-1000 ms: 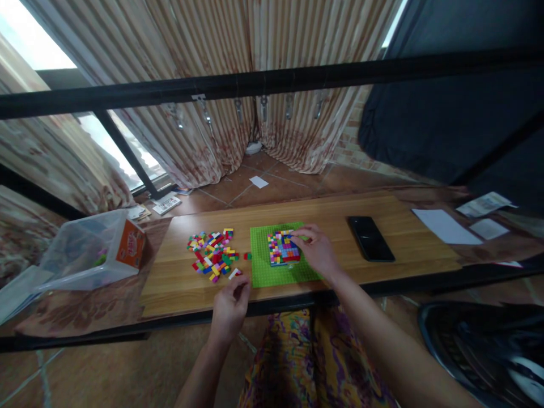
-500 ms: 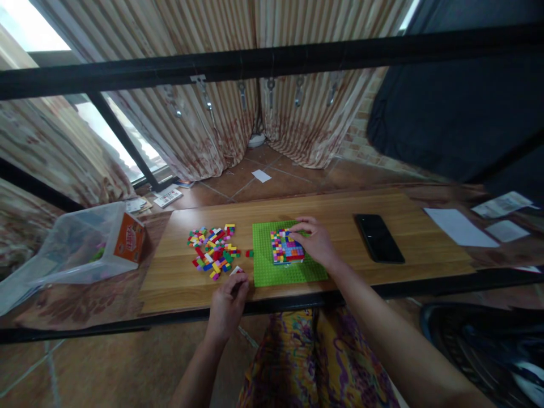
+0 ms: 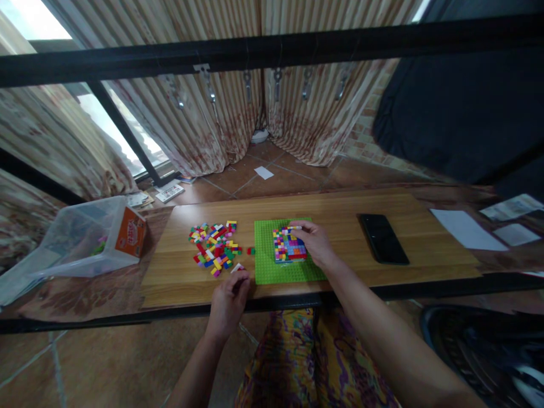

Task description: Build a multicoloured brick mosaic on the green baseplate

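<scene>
A bright green studded baseplate [image 3: 264, 272] lies on the wooden board, with a low square build of multicoloured building bricks [image 3: 289, 249] on it. My right hand [image 3: 317, 243] reaches over the build's far right corner, its fingers closed on a small building brick there that they mostly cover. Close to the board's front edge, left of the baseplate, my left hand [image 3: 229, 297] is closed, thumb and fingertips together. Whatever it may hold is too small to make out. A white and red brick [image 3: 238, 267] lies just beyond its fingertips.
Loose bricks [image 3: 215, 249] are heaped left of the baseplate, and a red and green piece [image 3: 251, 250] lies beside it. On the right rests a black phone [image 3: 383, 239]. A clear plastic box [image 3: 91, 241] stands far left; white paper [image 3: 467, 229] lies far right.
The camera view has shifted slightly. My right fingers have settled lower and closer together at the build's far right corner. My left hand stays nearly where it was.
</scene>
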Demonstrator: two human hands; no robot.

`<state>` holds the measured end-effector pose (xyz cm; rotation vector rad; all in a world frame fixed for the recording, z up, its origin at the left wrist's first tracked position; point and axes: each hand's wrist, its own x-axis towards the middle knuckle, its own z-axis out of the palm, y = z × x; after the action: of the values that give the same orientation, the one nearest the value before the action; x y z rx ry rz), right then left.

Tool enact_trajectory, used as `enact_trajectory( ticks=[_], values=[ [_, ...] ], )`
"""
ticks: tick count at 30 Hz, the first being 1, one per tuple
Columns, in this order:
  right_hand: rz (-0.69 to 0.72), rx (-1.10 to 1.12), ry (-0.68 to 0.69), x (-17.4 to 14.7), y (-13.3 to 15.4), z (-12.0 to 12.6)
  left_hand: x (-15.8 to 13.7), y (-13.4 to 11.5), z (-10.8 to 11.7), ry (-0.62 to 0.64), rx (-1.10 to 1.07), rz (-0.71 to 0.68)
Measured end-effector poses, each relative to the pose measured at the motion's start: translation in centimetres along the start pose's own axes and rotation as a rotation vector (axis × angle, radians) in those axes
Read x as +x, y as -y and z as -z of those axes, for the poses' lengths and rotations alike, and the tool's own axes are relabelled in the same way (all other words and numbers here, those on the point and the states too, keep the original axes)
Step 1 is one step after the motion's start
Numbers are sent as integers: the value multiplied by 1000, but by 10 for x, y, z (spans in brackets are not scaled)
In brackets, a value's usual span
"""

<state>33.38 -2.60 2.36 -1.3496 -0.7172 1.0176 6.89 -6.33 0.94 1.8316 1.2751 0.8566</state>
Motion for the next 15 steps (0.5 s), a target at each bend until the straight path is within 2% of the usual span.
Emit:
enact_trajectory(
  ticks=[5, 10, 13, 15],
  values=[
    [3, -9, -40, 0, -1, -2, 1, -1, 0, 13, -12, -28],
    [18, -29, -22, -2, 0, -8, 2, 2, -2, 4, -33, -6],
    [113, -44, -64, -12, 12, 2, 0, 4, -4, -10, -52, 7],
    [248, -51, -198, -25, 27, 18, -2, 4, -5, -19, -64, 13]
  ],
)
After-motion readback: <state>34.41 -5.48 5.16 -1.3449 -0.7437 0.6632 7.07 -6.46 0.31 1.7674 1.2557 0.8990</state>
